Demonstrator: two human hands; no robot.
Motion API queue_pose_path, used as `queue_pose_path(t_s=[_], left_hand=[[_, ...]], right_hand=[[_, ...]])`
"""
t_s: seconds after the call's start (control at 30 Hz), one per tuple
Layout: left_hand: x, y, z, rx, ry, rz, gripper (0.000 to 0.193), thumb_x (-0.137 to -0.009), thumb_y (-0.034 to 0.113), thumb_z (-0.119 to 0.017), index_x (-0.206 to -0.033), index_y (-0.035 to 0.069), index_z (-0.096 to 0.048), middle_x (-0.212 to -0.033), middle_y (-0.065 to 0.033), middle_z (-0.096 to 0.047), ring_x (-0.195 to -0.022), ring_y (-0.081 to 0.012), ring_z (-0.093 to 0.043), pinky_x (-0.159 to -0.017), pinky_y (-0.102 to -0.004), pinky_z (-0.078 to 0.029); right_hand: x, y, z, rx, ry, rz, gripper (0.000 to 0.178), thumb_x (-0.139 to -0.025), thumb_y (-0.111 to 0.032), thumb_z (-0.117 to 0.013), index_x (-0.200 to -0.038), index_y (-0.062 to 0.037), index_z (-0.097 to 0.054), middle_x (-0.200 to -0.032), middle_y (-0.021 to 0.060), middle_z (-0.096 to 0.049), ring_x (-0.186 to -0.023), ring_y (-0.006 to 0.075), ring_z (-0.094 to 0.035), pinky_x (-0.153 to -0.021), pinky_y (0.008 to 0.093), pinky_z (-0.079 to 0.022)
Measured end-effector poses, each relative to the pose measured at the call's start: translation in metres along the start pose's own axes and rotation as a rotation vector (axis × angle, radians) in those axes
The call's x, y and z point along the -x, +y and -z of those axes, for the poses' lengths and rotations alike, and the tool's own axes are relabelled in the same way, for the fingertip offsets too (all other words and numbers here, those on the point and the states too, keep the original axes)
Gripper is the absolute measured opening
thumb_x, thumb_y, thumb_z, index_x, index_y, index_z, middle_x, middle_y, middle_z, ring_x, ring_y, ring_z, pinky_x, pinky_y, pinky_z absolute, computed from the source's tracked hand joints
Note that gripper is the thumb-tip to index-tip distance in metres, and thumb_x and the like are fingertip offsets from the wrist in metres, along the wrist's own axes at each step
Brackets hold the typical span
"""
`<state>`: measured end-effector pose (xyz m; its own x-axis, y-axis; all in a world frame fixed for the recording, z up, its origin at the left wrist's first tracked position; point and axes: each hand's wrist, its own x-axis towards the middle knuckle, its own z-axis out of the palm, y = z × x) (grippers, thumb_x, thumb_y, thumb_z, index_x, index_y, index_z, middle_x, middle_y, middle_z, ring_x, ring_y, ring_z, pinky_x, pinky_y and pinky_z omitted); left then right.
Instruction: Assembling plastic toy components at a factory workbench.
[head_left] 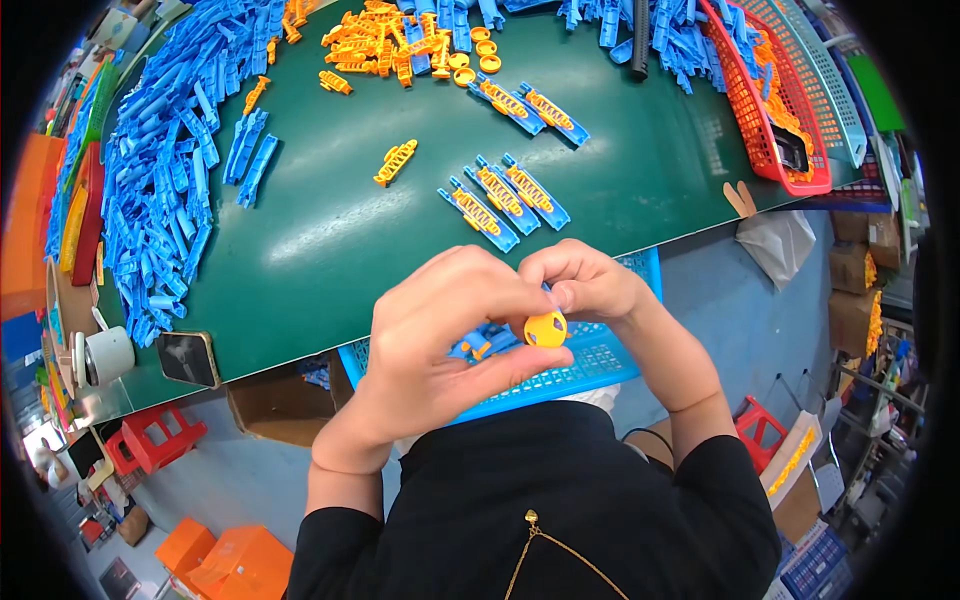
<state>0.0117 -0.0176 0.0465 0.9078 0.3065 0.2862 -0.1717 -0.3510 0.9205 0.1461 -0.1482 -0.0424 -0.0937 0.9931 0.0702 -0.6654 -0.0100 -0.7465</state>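
My left hand is closed, its thumb and fingers around a small yellow round piece with dark openings in its face. My right hand meets it from the other side, fingers curled and thumb pressed in by the yellow piece; a sliver of blue shows there, but what it pinches is mostly hidden. Below both hands a light-blue plastic basket holds some blue and orange parts. Just beyond the hands, blue shells with yellow toothed inserts lie in a row on the green table.
Blue parts are heaped along the table's left side. Yellow inserts lie at the back, beside yellow discs. A red basket stands at the right. A phone and a white cup sit at the near left edge.
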Motion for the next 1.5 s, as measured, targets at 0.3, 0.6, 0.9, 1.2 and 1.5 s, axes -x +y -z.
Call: queue_pose_path(t_s=[0.3,0.6,0.9,1.2,1.5], left_hand=[[0.000,-0.007,-0.004,0.001,-0.025,-0.130,0.032,-0.053,0.005,-0.083,-0.080,0.000,-0.066,-0.075,-0.0080,-0.065,-0.068,-0.0164,-0.060,-0.057,-0.0245,-0.047],[0.003,-0.010,-0.007,-0.163,0.041,-0.115,0.029,-0.055,0.001,-0.079,-0.081,0.002,-0.066,-0.073,-0.0053,-0.056,-0.065,-0.0140,-0.055,-0.055,-0.0238,-0.044],[0.003,-0.035,-0.022,-0.232,0.056,-0.169,0.046,-0.054,0.011,-0.083,-0.095,0.004,-0.063,-0.085,-0.0061,-0.052,-0.079,-0.0168,-0.053,-0.067,-0.0268,-0.043],[0.009,-0.051,-0.040,0.461,-0.028,0.147,0.054,-0.081,0.039,-0.045,-0.117,-0.002,-0.046,-0.118,-0.0147,-0.044,-0.114,-0.0241,-0.042,-0.101,-0.0346,-0.028],[0.007,-0.054,-0.034,0.461,0.080,0.140,0.045,-0.083,0.035,-0.046,-0.108,-0.003,-0.051,-0.111,-0.0143,-0.047,-0.109,-0.0221,-0.045,-0.100,-0.0340,-0.030]], right_hand=[[0.003,0.005,0.004,-0.080,-0.050,0.020,0.037,-0.090,-0.031,-0.057,-0.107,0.0027,-0.058,-0.094,0.0072,-0.061,-0.074,0.0103,-0.057,-0.064,0.0233,-0.046],[-0.007,-0.008,-0.021,0.089,0.216,-0.017,0.067,-0.085,-0.061,-0.043,-0.087,0.0043,-0.058,-0.078,0.0136,-0.061,-0.073,0.0221,-0.060,-0.071,0.0335,-0.048],[-0.008,-0.003,-0.032,0.452,0.387,0.085,0.058,-0.079,-0.057,-0.039,-0.052,-0.0058,-0.039,-0.051,0.0039,-0.042,-0.050,0.0141,-0.040,-0.049,0.0269,-0.030],[-0.006,0.004,-0.022,0.329,0.535,0.308,0.052,-0.079,-0.046,-0.038,-0.045,-0.0072,-0.031,-0.041,0.0047,-0.034,-0.041,0.0145,-0.030,-0.043,0.0293,-0.022],[-0.010,-0.004,-0.027,0.165,0.479,0.168,0.068,-0.089,-0.061,-0.014,-0.048,-0.0091,-0.030,-0.045,0.0023,-0.032,-0.044,0.0135,-0.028,-0.043,0.0266,-0.022]])
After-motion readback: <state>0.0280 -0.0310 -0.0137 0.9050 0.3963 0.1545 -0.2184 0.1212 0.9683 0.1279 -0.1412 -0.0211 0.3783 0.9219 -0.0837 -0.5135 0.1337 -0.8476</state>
